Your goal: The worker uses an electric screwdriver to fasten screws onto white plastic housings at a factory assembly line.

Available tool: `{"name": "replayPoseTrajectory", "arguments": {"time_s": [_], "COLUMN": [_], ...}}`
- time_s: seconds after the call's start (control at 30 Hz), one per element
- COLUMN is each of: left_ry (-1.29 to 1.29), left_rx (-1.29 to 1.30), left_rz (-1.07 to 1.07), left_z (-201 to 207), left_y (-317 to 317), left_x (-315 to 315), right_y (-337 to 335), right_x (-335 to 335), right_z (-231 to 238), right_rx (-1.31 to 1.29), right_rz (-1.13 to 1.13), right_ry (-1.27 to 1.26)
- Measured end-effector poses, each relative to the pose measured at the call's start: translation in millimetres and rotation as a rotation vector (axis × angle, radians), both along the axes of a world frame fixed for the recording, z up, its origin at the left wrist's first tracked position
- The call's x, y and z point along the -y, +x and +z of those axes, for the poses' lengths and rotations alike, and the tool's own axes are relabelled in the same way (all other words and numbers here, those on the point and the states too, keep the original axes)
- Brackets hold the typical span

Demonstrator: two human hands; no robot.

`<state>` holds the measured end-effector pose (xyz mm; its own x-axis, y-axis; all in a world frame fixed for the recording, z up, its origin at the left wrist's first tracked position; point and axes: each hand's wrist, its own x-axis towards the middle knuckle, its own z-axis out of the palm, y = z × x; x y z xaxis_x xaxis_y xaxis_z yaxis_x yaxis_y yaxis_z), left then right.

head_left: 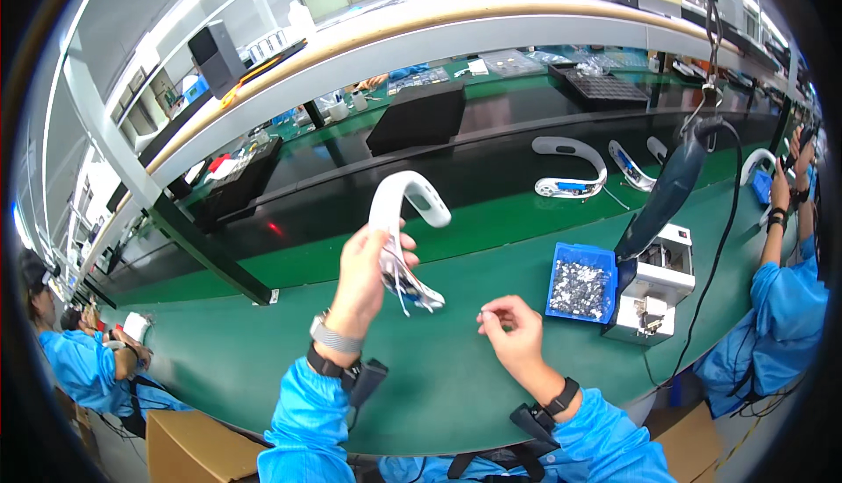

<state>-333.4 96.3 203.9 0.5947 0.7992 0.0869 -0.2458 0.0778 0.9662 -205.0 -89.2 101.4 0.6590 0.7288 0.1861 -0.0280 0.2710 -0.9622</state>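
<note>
A white U-shaped housing [386,207] is held upright in my left hand [358,277], its curved top above my fingers. At its lower end the inside is open, with thin wires and a blue part showing. My right hand [516,334] hovers over the green bench just right of the housing, thumb and fingertips pinched together; anything between them is too small to make out. Right of that hand stands a blue tray [586,250] with a heap of small white and dark parts [579,288]. Beside the tray is a small silver machine [658,286].
A dark hand tool [664,189] hangs over the machine, its black cable looping to the bench. More white U-shaped housings [603,166] lie behind. A black block [417,119] sits on the dark belt under the shelf [421,40]. Co-workers in blue [759,316] are at both sides.
</note>
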Motion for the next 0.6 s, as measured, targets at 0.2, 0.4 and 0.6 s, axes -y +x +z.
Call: {"name": "replayPoseTrajectory", "arguments": {"time_s": [0.2,0.4,0.6], "left_ry": [-0.026,-0.009,-0.052], "left_rx": [0.057,0.175,0.109], "left_rz": [-0.058,-0.186,-0.397], "left_z": [-12.6,-29.4,-32.4], "left_y": [3.6,16.6,5.2], "left_x": [83.3,119.2,128.6], "right_y": [-2.6,13.6,8.8], "right_x": [14.0,12.9,17.8], "right_z": [95.9,112.7,113.2], "right_rx": [0.855,1.168,1.3], "right_rz": [-0.182,-0.245,-0.239], "right_ry": [0.362,0.221,0.156]}}
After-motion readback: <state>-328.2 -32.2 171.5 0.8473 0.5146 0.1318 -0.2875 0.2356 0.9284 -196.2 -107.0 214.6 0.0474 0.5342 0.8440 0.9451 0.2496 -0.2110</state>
